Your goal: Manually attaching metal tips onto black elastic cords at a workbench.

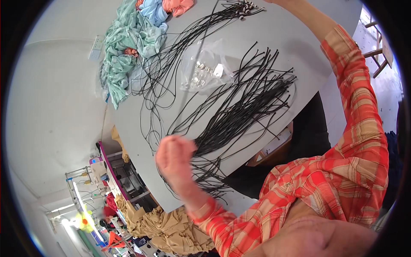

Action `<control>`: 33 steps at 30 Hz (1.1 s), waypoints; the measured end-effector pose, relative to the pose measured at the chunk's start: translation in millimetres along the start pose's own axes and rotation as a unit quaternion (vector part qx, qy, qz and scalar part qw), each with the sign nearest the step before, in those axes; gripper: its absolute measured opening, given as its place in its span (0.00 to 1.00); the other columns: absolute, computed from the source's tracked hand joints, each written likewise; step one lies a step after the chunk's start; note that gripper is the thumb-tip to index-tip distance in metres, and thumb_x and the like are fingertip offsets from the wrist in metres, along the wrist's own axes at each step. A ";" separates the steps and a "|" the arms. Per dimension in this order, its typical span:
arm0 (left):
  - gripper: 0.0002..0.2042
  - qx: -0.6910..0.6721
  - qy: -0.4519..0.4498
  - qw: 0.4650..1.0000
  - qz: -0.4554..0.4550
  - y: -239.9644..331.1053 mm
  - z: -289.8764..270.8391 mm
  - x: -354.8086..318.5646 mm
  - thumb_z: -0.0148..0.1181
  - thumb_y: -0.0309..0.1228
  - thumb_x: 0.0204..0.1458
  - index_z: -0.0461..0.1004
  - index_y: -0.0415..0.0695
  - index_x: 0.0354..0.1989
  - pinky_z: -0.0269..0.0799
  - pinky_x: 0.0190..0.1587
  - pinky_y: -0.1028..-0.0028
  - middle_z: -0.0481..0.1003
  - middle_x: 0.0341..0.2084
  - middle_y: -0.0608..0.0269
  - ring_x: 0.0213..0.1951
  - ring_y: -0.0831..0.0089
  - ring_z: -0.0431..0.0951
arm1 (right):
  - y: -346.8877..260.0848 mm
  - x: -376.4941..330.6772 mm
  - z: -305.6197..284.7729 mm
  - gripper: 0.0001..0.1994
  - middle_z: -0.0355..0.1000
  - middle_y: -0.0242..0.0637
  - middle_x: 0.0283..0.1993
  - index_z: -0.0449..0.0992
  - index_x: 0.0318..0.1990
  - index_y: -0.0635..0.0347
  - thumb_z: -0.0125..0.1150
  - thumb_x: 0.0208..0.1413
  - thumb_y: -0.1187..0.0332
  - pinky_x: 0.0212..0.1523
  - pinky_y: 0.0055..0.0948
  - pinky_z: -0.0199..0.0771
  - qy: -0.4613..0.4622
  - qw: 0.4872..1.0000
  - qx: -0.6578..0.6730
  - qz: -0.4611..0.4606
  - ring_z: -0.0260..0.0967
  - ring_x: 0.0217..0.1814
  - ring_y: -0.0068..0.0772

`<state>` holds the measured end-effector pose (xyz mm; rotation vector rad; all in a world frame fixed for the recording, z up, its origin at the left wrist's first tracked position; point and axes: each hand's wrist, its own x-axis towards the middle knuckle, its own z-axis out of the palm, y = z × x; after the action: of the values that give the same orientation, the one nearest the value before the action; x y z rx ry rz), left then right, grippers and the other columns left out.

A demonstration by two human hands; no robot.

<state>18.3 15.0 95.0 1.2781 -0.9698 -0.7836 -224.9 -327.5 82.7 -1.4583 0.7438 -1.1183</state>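
Note:
My left hand (pixel 174 159) is curled closed and a little blurred over the near left side of the table, at the end of a thick bundle of black cords (pixel 244 118). What its fingers hold, if anything, I cannot make out. My right arm stretches to the far edge of the view, where my right hand (pixel 279 1) is mostly cut off and its fingers are hidden. Close to it lie small metal cord ends (pixel 247 9) on a second spread of black cords (pixel 188 36). Between the two groups sits a clear plastic bag (pixel 205 70) with small metal pieces inside.
The grey table (pixel 308 55) carries a heap of pale green fabric (pixel 124 47) at the back left, with blue cloth (pixel 153 10) and coral cloth (pixel 177 6) beside it. Tan fabric (pixel 167 229) lies piled below the table's left end. A wooden stool (pixel 381 51) stands at the far right.

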 end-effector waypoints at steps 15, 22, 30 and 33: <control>0.14 0.557 0.069 0.785 0.261 23.2 -114.3 217.6 0.45 0.28 0.54 0.71 0.39 0.47 0.63 0.49 0.71 0.73 0.41 0.56 0.47 0.66 0.70 | 29.0 -1.1 69.0 0.12 0.70 0.32 0.29 0.69 0.38 0.62 0.55 0.53 0.62 0.28 0.23 0.70 -0.223 0.969 0.028 0.097 0.67 0.26 0.22; 0.15 0.247 -0.101 0.953 0.147 -37.5 71.7 197.4 0.46 0.32 0.57 0.68 0.37 0.49 0.67 0.32 0.78 0.74 0.36 0.58 0.27 0.76 0.74 | 23.3 -6.0 91.1 0.11 0.71 0.32 0.30 0.71 0.36 0.62 0.53 0.53 0.63 0.30 0.23 0.70 -0.267 0.963 -0.030 -0.020 0.67 0.27 0.21; 0.08 0.310 -0.092 0.933 0.157 -49.8 77.3 196.0 0.48 0.28 0.55 0.73 0.37 0.33 0.62 0.18 0.80 0.73 0.20 0.63 0.14 0.81 0.66 | 27.4 11.3 101.7 0.09 0.71 0.34 0.27 0.71 0.36 0.65 0.53 0.53 0.67 0.28 0.20 0.69 -0.295 0.955 -0.022 0.031 0.68 0.25 0.23; 0.09 0.290 -0.069 0.939 0.170 -53.4 73.3 194.1 0.48 0.28 0.56 0.73 0.36 0.32 0.61 0.16 0.79 0.73 0.20 0.62 0.14 0.80 0.67 | 33.7 6.4 107.0 0.10 0.70 0.31 0.26 0.71 0.38 0.62 0.53 0.55 0.64 0.34 0.20 0.71 -0.274 0.961 -0.024 -0.017 0.68 0.29 0.20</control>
<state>33.1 -197.6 72.7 1.5043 -1.5645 -0.3216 -119.2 -299.8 56.3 -1.7219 0.3537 -0.6678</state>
